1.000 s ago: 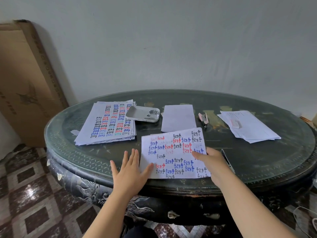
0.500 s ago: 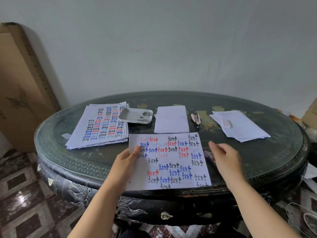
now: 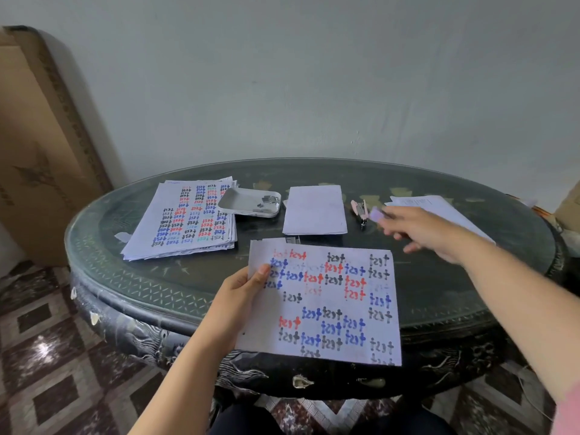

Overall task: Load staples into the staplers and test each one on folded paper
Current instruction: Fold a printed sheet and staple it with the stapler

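Pink stapler [image 3: 361, 211] lies toward the table's [image 3: 131, 284] far edge beside blank folded paper [image 3: 314, 210]; my left hand [image 3: 241, 290] pinches the printed sheet [image 3: 329, 309] at the near edge, presumably for testing, my blurred right hand [image 3: 430, 233] outstretched towards the stapler, grip indeterminate.

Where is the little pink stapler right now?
In the head view the pink stapler lies on the far side of the table, right of the blank paper and just left of the right hand.
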`<state>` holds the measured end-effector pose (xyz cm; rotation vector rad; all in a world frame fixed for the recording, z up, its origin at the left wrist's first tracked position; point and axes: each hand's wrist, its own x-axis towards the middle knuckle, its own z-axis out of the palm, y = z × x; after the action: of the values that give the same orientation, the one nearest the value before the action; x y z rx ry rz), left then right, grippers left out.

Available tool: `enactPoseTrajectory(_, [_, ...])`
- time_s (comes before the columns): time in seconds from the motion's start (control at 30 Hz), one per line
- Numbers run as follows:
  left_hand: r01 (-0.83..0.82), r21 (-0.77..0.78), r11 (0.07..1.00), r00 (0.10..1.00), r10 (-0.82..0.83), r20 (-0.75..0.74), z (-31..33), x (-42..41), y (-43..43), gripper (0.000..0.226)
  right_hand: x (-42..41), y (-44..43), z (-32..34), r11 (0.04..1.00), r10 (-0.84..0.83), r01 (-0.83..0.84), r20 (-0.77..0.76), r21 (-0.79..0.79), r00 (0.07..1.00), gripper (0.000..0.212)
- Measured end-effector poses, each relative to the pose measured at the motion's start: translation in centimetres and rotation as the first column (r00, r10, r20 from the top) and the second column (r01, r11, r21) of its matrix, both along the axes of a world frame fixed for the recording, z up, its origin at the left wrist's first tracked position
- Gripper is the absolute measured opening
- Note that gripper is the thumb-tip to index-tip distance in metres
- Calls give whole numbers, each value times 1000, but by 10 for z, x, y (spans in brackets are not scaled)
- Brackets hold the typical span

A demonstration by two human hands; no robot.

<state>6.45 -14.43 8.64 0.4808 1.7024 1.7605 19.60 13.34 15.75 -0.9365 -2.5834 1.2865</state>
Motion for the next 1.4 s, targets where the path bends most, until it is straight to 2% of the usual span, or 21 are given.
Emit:
enactPoseTrajectory(0.07, [23, 9, 1000, 1000, -23, 6, -2, 7, 2, 27, -15, -16, 34, 984, 180, -180, 36, -5, 983, 35])
enactPoseTrajectory(0.17, [51, 39, 998, 998, -52, 22, -2, 18, 5, 26, -43, -50, 66, 859, 419, -473, 262, 196, 869, 46])
enactPoseTrajectory(0.23, [69, 58, 996, 997, -71, 20, -2, 23, 6, 26, -59, -70, 74, 749, 494, -609, 391, 261, 776, 39])
enactPoseTrajectory(0.33, [102, 68, 992, 995, -102, 0, 0, 29, 4, 26, -76, -88, 73, 622, 560, -720, 469, 307, 683, 34])
enactPoseTrajectory(0.4, [123, 53, 991, 992, -122, -20, 0, 30, 2, 28, -83, -93, 68, 587, 570, -749, 501, 306, 651, 35])
enactPoseTrajectory(0.57, [131, -2, 991, 991, -131, -29, -1, 29, -4, 36, -86, -100, 62, 576, 589, -779, 535, 248, 605, 37])
enactPoseTrajectory(0.77, [115, -7, 993, 993, -115, 29, -1, 28, -4, 36, -82, -99, 68, 599, 589, -763, 511, 243, 626, 35])
enactPoseTrajectory(0.97, [126, 2, 992, 992, -126, 4, -1, 26, -5, 32, -84, -104, 61, 577, 587, -783, 547, 233, 596, 37])
enactPoseTrajectory(1.2, [140, -24, 990, 989, -141, -54, 3, 28, -6, 30, -93, -119, 66, 511, 581, -801, 561, 313, 590, 41])
enactPoseTrajectory(1.33, [137, -45, 990, 987, -140, -78, 6, 28, -6, 33, -95, -122, 62, 448, 578, -820, 584, 356, 570, 26])
enactPoseTrajectory(1.4, [130, -43, 991, 987, -133, -88, 8, 28, -6, 34, -95, -121, 58, 435, 586, -807, 554, 400, 591, 29])
